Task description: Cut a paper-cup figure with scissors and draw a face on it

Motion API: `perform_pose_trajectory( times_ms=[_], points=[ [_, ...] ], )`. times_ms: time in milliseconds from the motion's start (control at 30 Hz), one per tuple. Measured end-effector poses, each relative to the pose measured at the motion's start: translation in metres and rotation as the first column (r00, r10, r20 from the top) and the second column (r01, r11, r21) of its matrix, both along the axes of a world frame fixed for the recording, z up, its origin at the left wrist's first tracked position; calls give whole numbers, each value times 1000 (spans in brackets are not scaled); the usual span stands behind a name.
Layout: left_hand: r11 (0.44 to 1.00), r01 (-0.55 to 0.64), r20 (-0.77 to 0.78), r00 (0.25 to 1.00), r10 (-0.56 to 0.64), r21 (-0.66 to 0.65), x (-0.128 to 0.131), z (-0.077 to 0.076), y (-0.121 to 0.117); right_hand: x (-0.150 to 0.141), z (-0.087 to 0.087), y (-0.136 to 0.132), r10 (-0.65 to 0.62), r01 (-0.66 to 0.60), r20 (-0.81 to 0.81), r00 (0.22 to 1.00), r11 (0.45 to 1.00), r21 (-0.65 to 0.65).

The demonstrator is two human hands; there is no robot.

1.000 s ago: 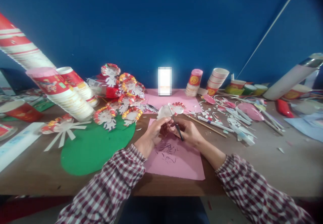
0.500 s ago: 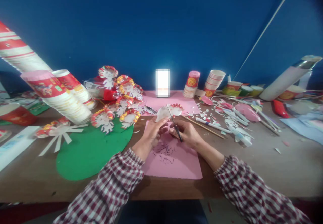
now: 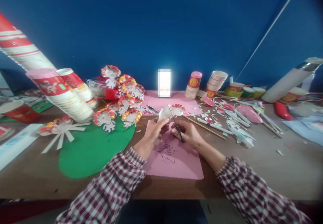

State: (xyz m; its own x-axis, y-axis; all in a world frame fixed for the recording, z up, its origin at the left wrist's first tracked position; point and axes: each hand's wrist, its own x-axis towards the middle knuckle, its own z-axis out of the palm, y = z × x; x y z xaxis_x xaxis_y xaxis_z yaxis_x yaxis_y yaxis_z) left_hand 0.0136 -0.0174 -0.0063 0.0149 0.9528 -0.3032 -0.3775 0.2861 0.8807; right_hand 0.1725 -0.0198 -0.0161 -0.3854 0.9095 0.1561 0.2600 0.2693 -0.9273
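My left hand (image 3: 155, 131) is closed on the edge of a white paper cut-out (image 3: 165, 113) with curled red-and-yellow strips along its far right side. In the fingers of my right hand (image 3: 189, 133) is a slim dark-handled tool (image 3: 179, 133); its thin pale tip lies across the cut-out. Whether it is scissors or a knife I cannot tell. Both hands are just above a pink sheet (image 3: 186, 168), on which thin black marks or scraps (image 3: 168, 150) show.
Finished-looking paper lion figures (image 3: 110, 75) crowd the back left by a green mat (image 3: 93, 160). Stacked paper cups (image 3: 60, 96) lean at left; more cup stacks (image 3: 217, 81) stand behind. Paper scraps (image 3: 214, 114), a wooden stick (image 3: 208, 128) and a white flask (image 3: 285, 82) are at right.
The whole view has shifted slightly to the right. Both hands keep nearly the same pose, with the cut-out and the dark-handled tool still held.
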Motion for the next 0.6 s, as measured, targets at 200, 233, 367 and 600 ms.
perform_pose_trajectory(
  times_ms=[200,233,367,600],
  points=[
    [1000,-6,39,999,6,-18,1,3,-1,-1,-1,-1,4,-4,-17,1000,1000,9],
    [1000,-13,49,999,14,-21,1,3,-2,-1,0,-1,3,-3,-20,1000,1000,8],
    [1000,-18,78,997,19,-17,2,1,-2,-2,1,-2,-1,1,-28,1000,1000,3],
    [998,59,123,991,-58,-9,-1,-9,6,-2,-1,-1,6,-7,-59,998,1000,-20]
  ],
)
